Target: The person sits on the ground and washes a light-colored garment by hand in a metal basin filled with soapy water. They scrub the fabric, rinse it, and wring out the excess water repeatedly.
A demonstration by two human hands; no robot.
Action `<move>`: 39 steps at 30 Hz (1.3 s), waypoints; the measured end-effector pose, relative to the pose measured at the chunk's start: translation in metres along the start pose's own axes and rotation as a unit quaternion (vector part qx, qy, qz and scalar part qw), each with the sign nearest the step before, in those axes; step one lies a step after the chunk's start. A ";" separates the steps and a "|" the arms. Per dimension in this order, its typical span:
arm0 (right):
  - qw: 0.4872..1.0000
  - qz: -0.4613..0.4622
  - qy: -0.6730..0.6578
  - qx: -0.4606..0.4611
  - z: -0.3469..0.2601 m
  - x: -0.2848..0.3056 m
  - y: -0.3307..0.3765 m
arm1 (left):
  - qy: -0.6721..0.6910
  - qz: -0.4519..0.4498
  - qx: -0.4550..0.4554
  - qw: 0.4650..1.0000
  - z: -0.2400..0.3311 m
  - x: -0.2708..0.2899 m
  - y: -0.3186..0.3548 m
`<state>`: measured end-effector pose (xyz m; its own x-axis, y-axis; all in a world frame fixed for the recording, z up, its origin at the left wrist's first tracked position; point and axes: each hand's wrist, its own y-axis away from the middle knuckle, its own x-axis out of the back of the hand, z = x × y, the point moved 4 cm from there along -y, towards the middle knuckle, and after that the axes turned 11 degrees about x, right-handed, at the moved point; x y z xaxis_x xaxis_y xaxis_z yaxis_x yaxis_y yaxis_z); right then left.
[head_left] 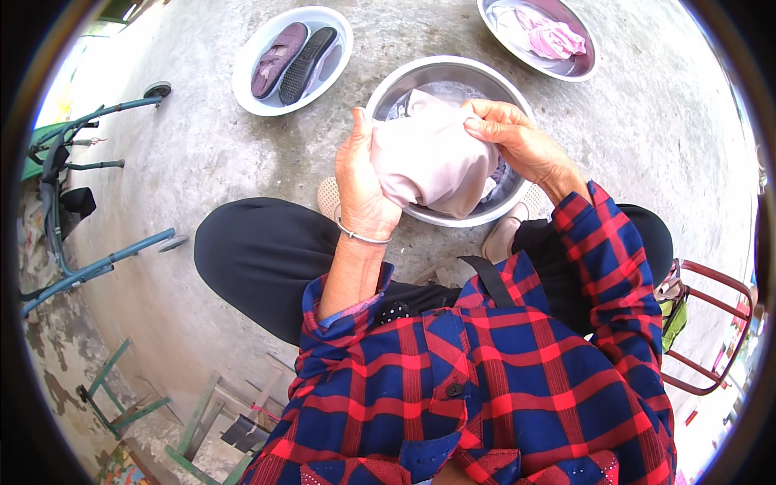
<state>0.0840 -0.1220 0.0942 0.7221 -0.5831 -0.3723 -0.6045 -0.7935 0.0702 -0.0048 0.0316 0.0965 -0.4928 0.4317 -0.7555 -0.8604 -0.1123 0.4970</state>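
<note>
A pale pink cloth (432, 158) is bunched up over a steel basin (404, 81) of water on the concrete floor. My left hand (361, 182) grips the cloth's left side, a silver bangle on the wrist. My right hand (517, 141) pinches the cloth's upper right edge. The cloth hides most of the basin's inside. My knees in black trousers sit on either side below the basin.
A white basin (259, 97) at the back left holds a pair of purple shoes (293, 61). A second steel basin (594, 65) at the back right holds pink cloth (554, 34). A blue-framed walker (73, 202) stands left, a red metal stool (711, 323) right.
</note>
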 end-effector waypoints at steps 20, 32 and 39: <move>0.988 0.072 -0.135 0.013 0.016 0.008 -0.001 | -0.026 -0.077 0.044 0.996 0.002 0.008 -0.008; 0.992 0.085 -0.092 0.016 0.013 0.007 0.001 | -0.085 -0.021 0.057 0.994 -0.003 -0.013 0.000; 0.996 0.049 -0.079 -0.005 0.014 0.009 0.000 | -0.193 -0.026 0.064 0.979 -0.008 0.007 -0.008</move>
<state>0.0856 -0.1248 0.0784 0.5972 -0.6241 -0.5038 -0.6661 -0.7358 0.1219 -0.0022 0.0282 0.0841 -0.3419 0.7432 -0.5751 -0.8470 0.0214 0.5312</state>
